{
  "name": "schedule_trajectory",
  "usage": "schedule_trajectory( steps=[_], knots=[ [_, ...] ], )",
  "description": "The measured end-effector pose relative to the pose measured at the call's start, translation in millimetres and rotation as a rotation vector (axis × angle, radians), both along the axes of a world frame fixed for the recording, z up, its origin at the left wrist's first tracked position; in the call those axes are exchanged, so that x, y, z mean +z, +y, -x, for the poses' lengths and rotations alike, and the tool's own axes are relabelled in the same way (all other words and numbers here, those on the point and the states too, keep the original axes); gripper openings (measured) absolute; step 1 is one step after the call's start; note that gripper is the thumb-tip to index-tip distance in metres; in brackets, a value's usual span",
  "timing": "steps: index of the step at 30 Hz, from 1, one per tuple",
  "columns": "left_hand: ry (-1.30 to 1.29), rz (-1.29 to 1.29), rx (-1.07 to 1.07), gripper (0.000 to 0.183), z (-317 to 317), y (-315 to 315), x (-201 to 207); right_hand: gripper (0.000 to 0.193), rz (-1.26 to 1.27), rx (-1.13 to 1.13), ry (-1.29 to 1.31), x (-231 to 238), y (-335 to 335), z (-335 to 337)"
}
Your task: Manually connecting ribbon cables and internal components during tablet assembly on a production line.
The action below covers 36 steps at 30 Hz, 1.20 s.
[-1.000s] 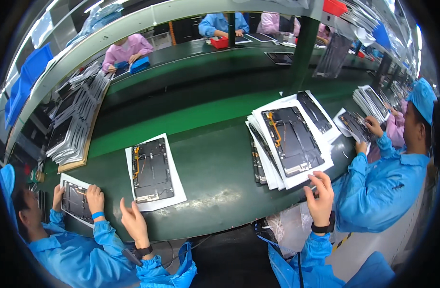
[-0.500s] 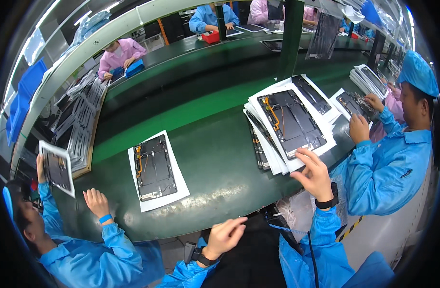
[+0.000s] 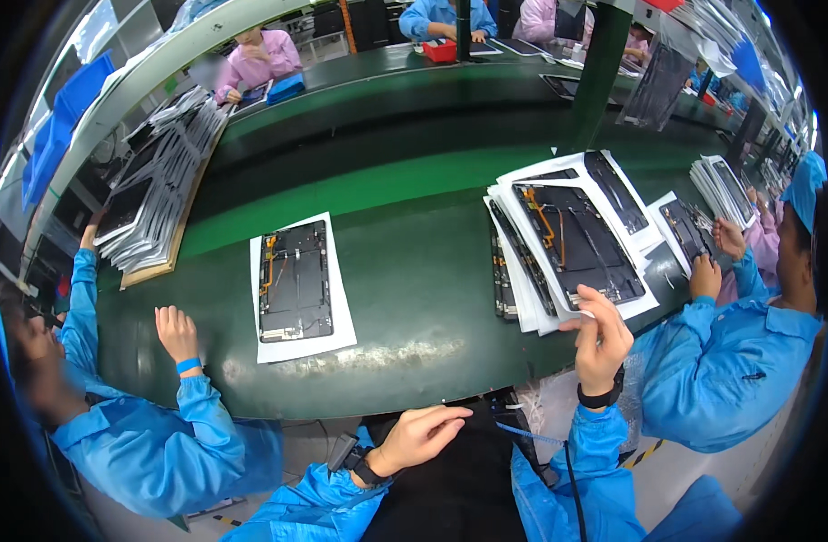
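My right hand is raised at the near edge of a stack of white sheets. Its fingertips pinch the near edge of the top sheet, which carries an open black tablet panel with an orange cable. My left hand hangs below the front edge of the green belt, over my dark lap, fingers spread and holding nothing. Both my wrists wear black bands. A single black panel on its own white sheet lies on the belt to the left, apart from both hands.
A person in blue at left rests a hand on the belt and reaches for a slanted stack of panels. Another person in blue at right handles a panel. More workers sit at the far benches.
My left hand has dropped from the belt's front edge to below it and moved right. The person at left has lifted a panel away toward the slanted stack. My right hand stays at the sheets.
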State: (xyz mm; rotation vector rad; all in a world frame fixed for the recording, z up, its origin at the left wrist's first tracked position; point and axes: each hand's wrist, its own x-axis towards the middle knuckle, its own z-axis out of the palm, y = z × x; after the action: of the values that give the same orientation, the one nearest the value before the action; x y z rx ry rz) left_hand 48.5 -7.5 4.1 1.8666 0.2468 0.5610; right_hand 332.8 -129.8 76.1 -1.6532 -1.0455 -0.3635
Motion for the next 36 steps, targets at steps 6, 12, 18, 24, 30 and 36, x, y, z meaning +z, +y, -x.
schedule_trajectory(
  steps=[6, 12, 18, 24, 30, 36],
  knots=[
    [0.041, 0.352, -0.118, 0.027, -15, 6, -6, 0.016, 0.024, 0.047, -0.154, 17, 3, 26],
    [-0.228, 1.029, -0.252, 0.052, -44, 23, -21, 0.036, 0.253, 0.233, -0.214, -39, -16, 112],
    [0.138, 0.646, 0.291, 0.035, 2, 24, -23, 0.034, 0.600, 0.837, 0.123, -23, -27, 171],
    [0.162, 0.770, 0.395, 0.032, 50, -16, -36, 0.018, 0.429, 0.410, -0.059, -34, 22, 109],
    [0.329, 0.653, 0.450, 0.023, 74, -20, -38, 0.021, 0.613, 0.389, -0.057, -69, 63, 92],
    [0.084, 0.499, 0.424, 0.022, 69, 7, -15, 0.013, 0.680, 0.348, -0.041, -69, 76, 104]
  ],
)
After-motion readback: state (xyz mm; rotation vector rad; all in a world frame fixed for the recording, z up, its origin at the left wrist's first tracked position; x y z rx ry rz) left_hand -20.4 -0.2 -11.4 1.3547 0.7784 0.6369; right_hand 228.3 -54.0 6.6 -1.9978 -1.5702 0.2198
